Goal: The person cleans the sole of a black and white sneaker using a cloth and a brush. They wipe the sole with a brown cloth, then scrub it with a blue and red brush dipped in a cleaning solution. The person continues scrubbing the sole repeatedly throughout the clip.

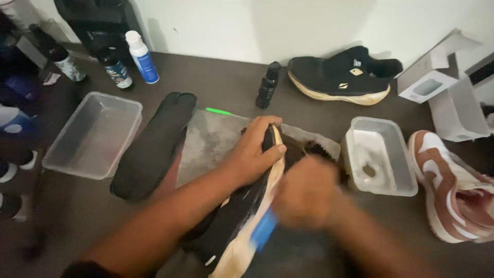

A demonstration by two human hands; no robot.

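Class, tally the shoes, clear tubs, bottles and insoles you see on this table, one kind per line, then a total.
Shoes: 3 (one in the left hand, black one, brown-and-white one)
Clear tubs: 2
Bottles: 4
Insoles: 1
Total: 10

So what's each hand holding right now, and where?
Left hand grips the black shoe at its upper edge; right hand, blurred, holds a blue-handled brush.

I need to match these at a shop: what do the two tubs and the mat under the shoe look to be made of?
Left tub: clear plastic, glossy; the table shows through its walls. Right tub: the same kind, with whitish residue inside. Mat under the shoe: grey cloth, probably a towel, matt and mottled; the blur leaves the weave unclear.
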